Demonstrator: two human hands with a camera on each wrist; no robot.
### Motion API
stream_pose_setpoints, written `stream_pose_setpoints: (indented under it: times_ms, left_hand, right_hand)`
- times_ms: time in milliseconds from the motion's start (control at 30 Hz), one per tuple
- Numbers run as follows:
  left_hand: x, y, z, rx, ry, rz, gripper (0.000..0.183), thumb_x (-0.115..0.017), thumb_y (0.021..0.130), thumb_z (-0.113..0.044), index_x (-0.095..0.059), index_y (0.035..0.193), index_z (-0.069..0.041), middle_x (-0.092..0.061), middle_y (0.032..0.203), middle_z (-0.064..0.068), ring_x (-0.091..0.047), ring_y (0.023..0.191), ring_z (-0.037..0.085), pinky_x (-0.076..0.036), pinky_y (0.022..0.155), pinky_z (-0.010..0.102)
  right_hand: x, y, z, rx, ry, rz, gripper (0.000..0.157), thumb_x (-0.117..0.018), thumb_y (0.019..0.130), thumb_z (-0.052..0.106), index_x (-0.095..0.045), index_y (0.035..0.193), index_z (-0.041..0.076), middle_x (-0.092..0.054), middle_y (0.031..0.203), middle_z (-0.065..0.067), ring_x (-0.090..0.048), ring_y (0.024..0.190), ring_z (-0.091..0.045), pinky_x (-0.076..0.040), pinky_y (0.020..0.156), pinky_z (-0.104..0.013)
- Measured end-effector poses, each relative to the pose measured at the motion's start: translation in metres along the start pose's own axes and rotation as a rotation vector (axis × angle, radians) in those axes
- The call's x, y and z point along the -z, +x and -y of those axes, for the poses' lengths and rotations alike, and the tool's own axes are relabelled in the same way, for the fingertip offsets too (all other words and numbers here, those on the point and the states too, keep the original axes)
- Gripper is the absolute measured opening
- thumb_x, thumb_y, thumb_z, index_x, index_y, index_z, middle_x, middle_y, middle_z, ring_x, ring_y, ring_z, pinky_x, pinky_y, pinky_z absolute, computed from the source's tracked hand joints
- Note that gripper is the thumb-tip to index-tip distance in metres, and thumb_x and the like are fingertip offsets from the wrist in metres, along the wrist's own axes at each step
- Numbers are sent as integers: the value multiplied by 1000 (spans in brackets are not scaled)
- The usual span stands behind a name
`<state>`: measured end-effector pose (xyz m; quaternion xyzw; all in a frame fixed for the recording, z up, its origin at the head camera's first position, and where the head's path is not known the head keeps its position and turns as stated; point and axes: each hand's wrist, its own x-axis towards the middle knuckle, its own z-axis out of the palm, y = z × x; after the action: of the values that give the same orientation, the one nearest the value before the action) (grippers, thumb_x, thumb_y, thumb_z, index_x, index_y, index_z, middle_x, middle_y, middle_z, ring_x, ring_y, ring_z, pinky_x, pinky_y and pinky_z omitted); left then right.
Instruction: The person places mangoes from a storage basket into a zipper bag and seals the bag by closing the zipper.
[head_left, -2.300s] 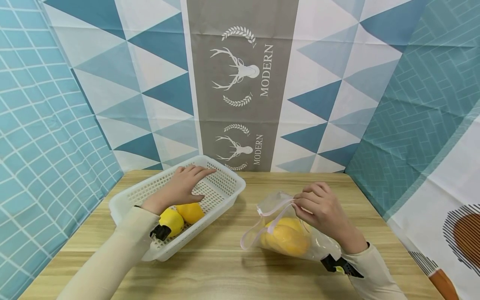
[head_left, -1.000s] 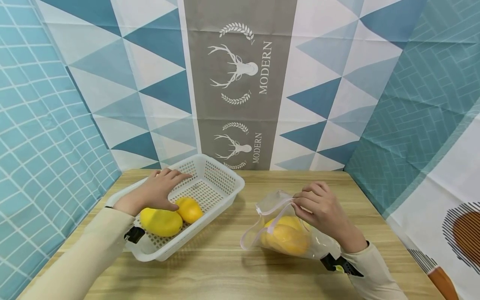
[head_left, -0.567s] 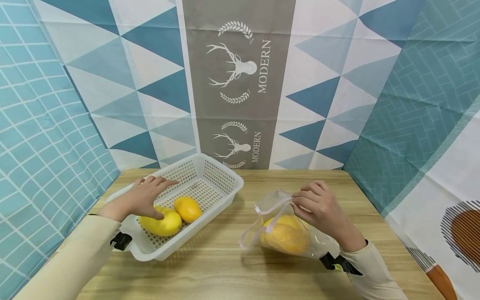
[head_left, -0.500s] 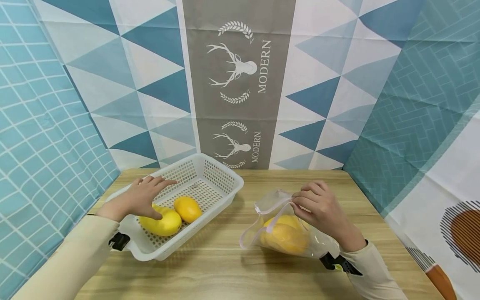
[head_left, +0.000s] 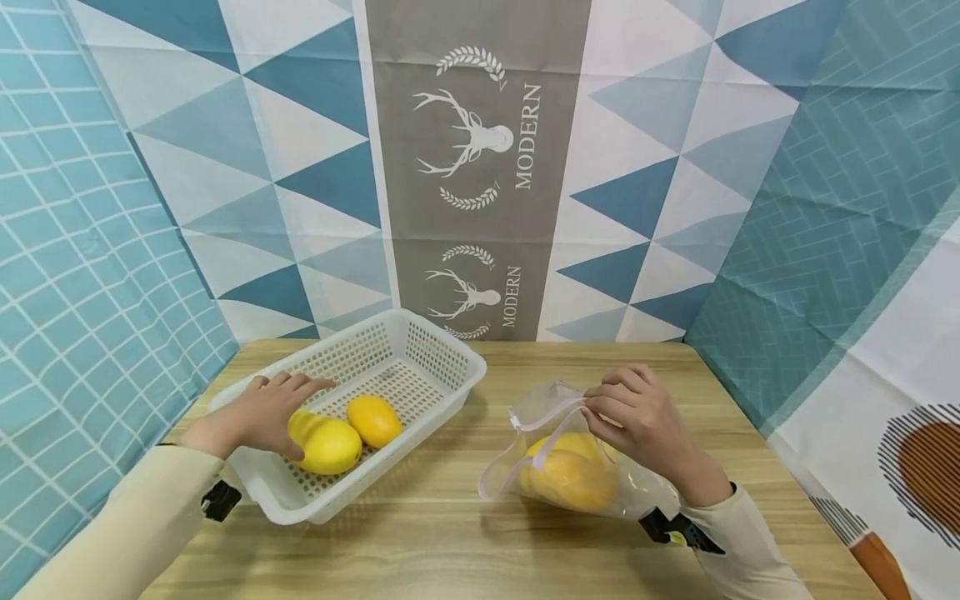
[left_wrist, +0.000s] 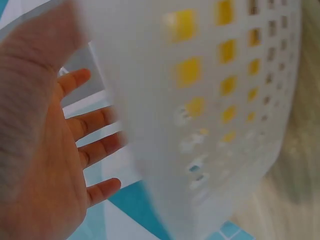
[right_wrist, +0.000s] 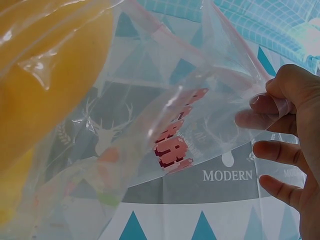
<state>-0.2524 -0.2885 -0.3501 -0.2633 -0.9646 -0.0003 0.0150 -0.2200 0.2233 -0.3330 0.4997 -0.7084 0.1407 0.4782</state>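
My left hand hovers over the left end of a white perforated plastic basket, fingers loosely spread and holding nothing. Its thumb overlaps the edge of a long yellow mango-like fruit in the head view. Beside that fruit lies a smaller, more orange-yellow one. In the left wrist view the left hand is beyond the basket's near wall. With thumb and fingertips my right hand pinches the mouth of a clear zip bag with a pink seal. Yellow fruit fills the bag's lower part.
A wooden table bears the basket at left and the bag at right. Patterned sheets stand upright around it: a deer print at the back, blue tile at left, teal brick at right. Both wrists wear black straps.
My left hand has drawn back leftward and toward me across the basket, uncovering more of the two fruits. The right hand and the bag stay in place.
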Motion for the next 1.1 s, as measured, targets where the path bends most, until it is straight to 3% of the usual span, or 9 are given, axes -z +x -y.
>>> stream_pose_setpoints:
  times_ms: [200, 400, 633, 867, 1100]
  left_hand:
    - [-12, -4, 5, -1, 10, 17, 100, -89, 54, -40, -50, 140, -8, -55, 128, 20, -52, 111, 44, -40, 84, 65]
    - [-18, -5, 9, -11, 43, 90, 90, -88, 56, -39, -55, 135, -10, -57, 126, 19, -52, 110, 43, -39, 86, 68]
    - [-15, -1, 9, -41, 90, 150, 84, -91, 55, -35, -59, 130, -13, -60, 121, 11, -52, 103, 34, -39, 79, 56]
    - [-13, 4, 12, -47, 139, 198, 78, -90, 54, -24, -61, 126, -16, -59, 112, 7, -52, 99, 32, -39, 80, 53]
    - [-8, 11, 10, -94, 220, 231, 76, -94, 53, -25, -62, 121, -17, -60, 104, 3, -51, 94, 29, -39, 80, 48]
  right_hand:
    - [-1, 0, 0, -1, 4, -2, 34, -53, 102, 22, -73, 78, 8, -70, 77, 0, -58, 73, -22, -45, 72, -43]
    - [-2, -1, 0, 2, 5, -1, 34, -53, 102, 22, -73, 78, 9, -70, 78, 0, -58, 74, -22, -45, 72, -42]
    - [-1, -3, 0, -5, 10, 1, 34, -52, 102, 21, -73, 77, 9, -70, 79, -1, -59, 74, -22, -44, 74, -41]
    - [-1, -3, 0, -11, 8, 11, 35, -52, 102, 22, -73, 77, 9, -71, 80, -1, -58, 74, -22, -44, 74, -41]
    - [-1, -4, 0, -9, 1, 15, 35, -52, 102, 22, -73, 78, 9, -71, 80, -1, -58, 74, -22, -44, 74, -41]
